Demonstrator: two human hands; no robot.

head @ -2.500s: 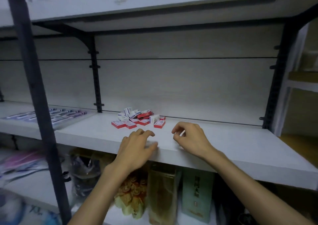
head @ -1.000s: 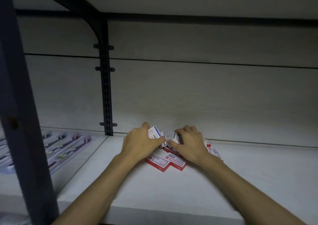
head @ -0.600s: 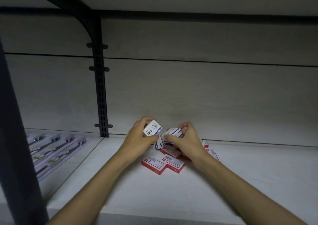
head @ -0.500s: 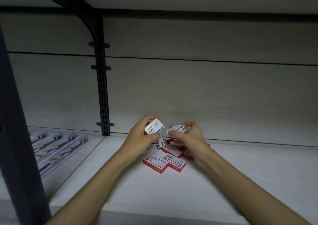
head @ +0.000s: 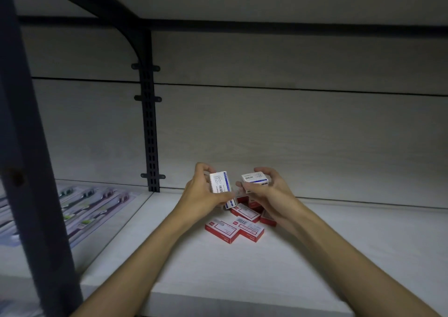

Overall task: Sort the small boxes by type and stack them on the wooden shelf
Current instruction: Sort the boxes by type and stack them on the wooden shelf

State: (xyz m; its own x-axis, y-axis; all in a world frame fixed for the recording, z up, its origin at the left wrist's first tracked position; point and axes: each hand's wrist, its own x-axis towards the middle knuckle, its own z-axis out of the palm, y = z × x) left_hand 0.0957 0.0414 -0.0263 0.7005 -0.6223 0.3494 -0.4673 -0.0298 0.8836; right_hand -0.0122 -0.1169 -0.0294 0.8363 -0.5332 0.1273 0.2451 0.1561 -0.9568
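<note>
A loose pile of small boxes lies on the pale wooden shelf (head: 339, 256), near the back wall. My left hand (head: 201, 198) grips a white box with a blue stripe (head: 220, 182), lifted above the pile and turned on end. My right hand (head: 269, 193) pinches a second white and blue box (head: 255, 178), held flat just to the right of the first. Below my hands lie several red boxes (head: 234, 228), two side by side at the front. Another white and blue box (head: 230, 203) pokes out under my left thumb. Part of the pile is hidden by my hands.
A black slotted upright (head: 150, 132) stands against the back wall left of the pile. A thick dark post (head: 31, 171) rises at the near left. Flat blister packs (head: 80, 207) lie on the neighbouring shelf to the left. An upper shelf hangs overhead.
Both hands went from the shelf's front edge into the pile, and each lifted a white and blue box. In the last half second the left box turned more upright.
</note>
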